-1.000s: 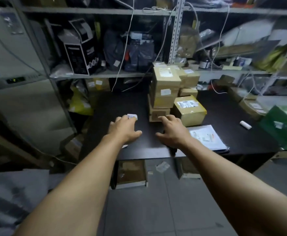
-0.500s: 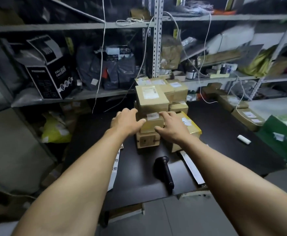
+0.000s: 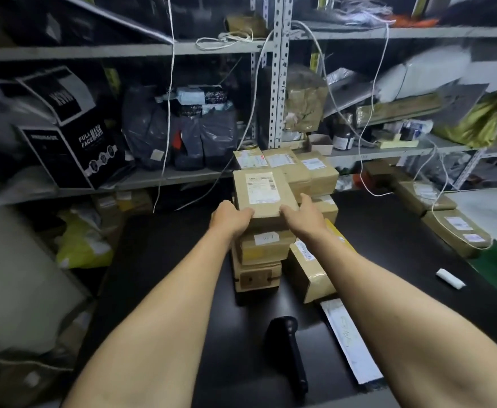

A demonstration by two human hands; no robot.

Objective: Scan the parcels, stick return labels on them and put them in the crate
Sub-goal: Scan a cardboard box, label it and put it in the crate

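At frame centre the top parcel (image 3: pixel 263 198) was tan with a white label. The table (image 3: pixel 164 260) was black, as was the barcode scanner (image 3: pixel 288 348) at lower centre. At upper left, a black box (image 3: pixel 73 148) bore white lettering.

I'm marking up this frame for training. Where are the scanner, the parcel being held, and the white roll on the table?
scanner (image 3: pixel 288 348), head view, middle of its black handle.
held parcel (image 3: pixel 263 192), head view, its white label.
white roll (image 3: pixel 450 278), head view, its middle.
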